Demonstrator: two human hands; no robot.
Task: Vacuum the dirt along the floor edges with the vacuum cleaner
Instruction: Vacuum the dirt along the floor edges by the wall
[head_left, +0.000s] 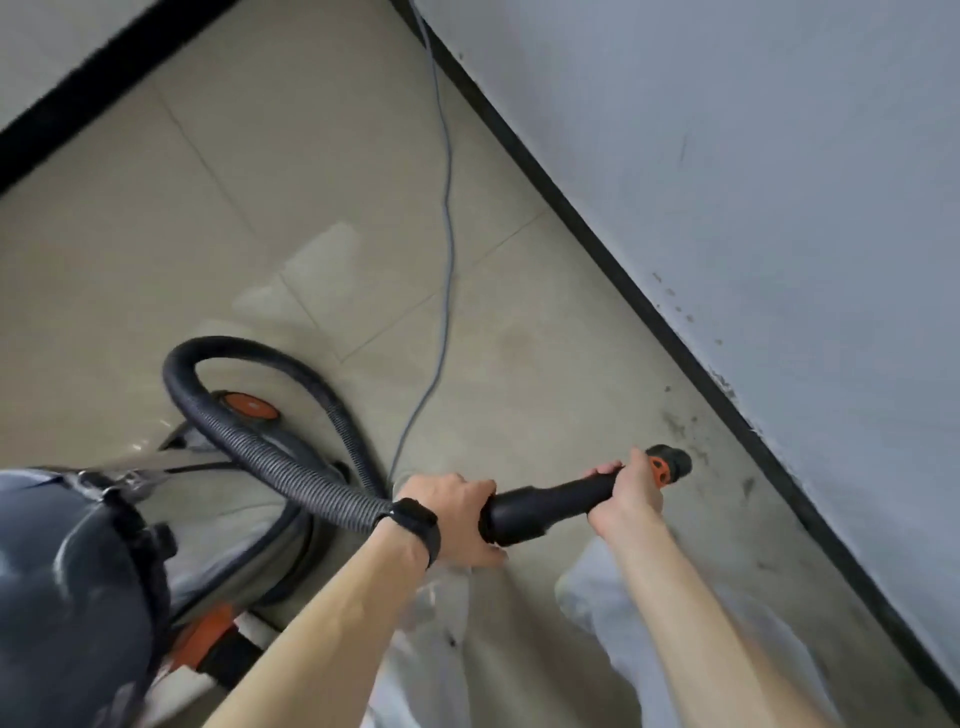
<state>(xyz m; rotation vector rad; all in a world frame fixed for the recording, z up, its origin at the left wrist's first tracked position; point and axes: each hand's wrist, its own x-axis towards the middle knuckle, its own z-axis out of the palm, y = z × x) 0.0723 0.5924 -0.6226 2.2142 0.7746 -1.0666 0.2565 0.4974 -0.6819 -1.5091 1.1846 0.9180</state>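
I hold a black vacuum wand (550, 499) with both hands. My left hand (457, 512), with a black watch on the wrist, grips the wand's rear end where the ribbed hose (260, 447) joins. My right hand (626, 493) grips further forward, just behind an orange collar. The black nozzle (675, 460) points toward dark dirt specks (685, 421) on the beige tiles beside the black baseboard (727, 405). The canister vacuum cleaner (78, 582), dark-topped with orange parts, stands at the lower left.
A grey power cord (447, 249) runs across the tiled floor toward the far corner. A white wall (779, 182) rises at the right, scuffed near its base. Another black baseboard (93, 88) crosses the upper left. My legs in light trousers (597, 597) show below the wand.
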